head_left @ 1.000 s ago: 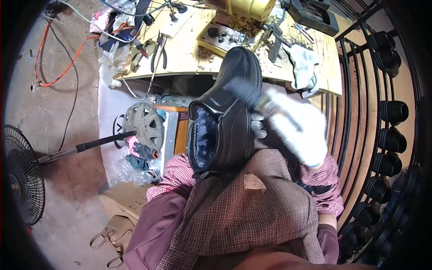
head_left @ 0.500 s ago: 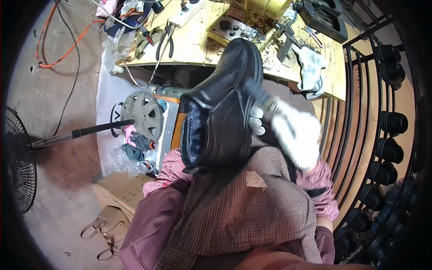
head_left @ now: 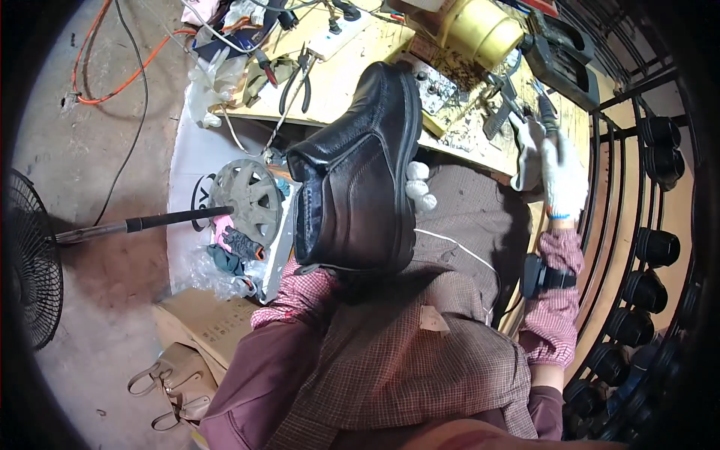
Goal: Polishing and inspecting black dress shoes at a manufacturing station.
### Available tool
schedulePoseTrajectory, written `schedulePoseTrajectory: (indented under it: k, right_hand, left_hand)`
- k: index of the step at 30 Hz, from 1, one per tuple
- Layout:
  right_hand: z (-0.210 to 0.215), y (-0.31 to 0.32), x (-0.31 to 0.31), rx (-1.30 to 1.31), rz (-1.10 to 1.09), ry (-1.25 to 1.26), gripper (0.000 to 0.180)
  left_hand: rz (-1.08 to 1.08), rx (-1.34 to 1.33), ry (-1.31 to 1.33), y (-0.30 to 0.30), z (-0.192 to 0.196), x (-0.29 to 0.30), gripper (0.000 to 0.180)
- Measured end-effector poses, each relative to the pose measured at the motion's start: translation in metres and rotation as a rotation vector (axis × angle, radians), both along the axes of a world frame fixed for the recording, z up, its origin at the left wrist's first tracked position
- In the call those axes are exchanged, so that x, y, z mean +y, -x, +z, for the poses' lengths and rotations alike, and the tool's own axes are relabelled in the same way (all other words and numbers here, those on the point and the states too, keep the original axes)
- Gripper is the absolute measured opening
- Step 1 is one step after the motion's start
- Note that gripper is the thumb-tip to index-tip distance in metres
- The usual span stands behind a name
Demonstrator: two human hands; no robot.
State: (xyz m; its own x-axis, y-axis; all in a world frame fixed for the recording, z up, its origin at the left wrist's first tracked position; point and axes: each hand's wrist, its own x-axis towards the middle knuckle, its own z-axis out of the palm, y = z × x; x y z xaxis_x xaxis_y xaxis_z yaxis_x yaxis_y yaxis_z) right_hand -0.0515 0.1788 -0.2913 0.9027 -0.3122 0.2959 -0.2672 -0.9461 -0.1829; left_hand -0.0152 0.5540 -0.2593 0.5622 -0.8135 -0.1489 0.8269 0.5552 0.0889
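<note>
A black leather boot (head_left: 367, 176) with a dark fuzzy lining is held up in front of me, toe toward the table and opening facing left. My left hand (head_left: 420, 187) grips it from behind; only the white-gloved fingertips show, curled over the sole's edge. Out at the table's right end, my right hand (head_left: 564, 180), also white-gloved, has its fingers around the near end of a slim tool with a dark grip (head_left: 548, 116). A pale cloth glove (head_left: 529, 154) hangs over the table edge just left of that hand.
On the yellow table (head_left: 367, 49) lie pliers (head_left: 294, 82), a power strip (head_left: 337, 34) and a yellow machine (head_left: 480, 34). Black shoes (head_left: 649, 291) line a rack on the right. A fan (head_left: 34, 262), wheel cover (head_left: 244, 199) and cardboard box (head_left: 202, 322) stand left.
My right hand has left the boot's side, where it held a dark tool, and moved right and away to the table end. The boot stays in my left hand, turned slightly.
</note>
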Motion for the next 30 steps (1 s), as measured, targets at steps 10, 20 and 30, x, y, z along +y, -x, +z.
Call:
schedulePoseTrajectory:
  k: [10, 20, 30]
  right_hand:
    - [0.148, 0.125, 0.104, 0.193, 0.832, -0.326, 0.031]
    - [0.199, 0.191, 0.011, -0.255, 0.258, 0.102, 0.048]
    - [0.190, 0.088, -0.255, 0.326, -0.776, 0.061, 0.050]
  left_hand:
    - [0.239, -0.197, -0.652, 0.044, 0.011, -0.011, 0.096]
    - [-0.173, -1.025, -0.481, 0.020, 0.055, -0.167, 0.088]
    - [-0.537, -0.606, -0.672, 0.020, 0.002, -0.104, 0.082]
